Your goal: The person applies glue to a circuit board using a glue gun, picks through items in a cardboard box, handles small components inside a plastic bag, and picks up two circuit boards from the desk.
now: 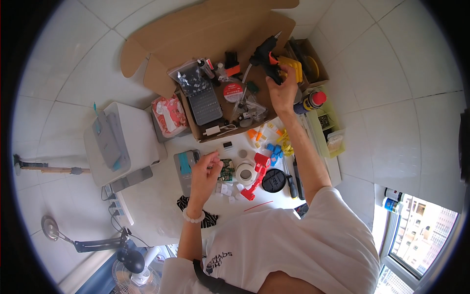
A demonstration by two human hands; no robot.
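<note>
My right hand [282, 93] is closed round the handle of a black hot glue gun [266, 55] with an orange trigger. It is raised over the right side of an open cardboard box [230, 137], its nozzle pointing up and away. My left hand [205, 171] hovers above the white table, fingers loosely curled and apart, with nothing visible in them. Beside it lie a green circuit board [226, 170] and a flat grey case [182, 172] with a blue patch. Right of the board are a white tape roll [245, 173] and a red curved plastic part [257, 177].
The box holds a grey parts organizer [204, 107], a red round label disc [233, 91] and small bags. A spray can [310, 102] stands by a green tray [334, 147]. A black lens cap [274, 181] and screwdriver [292, 186] lie near my right arm. A white bin [139, 139] stands left.
</note>
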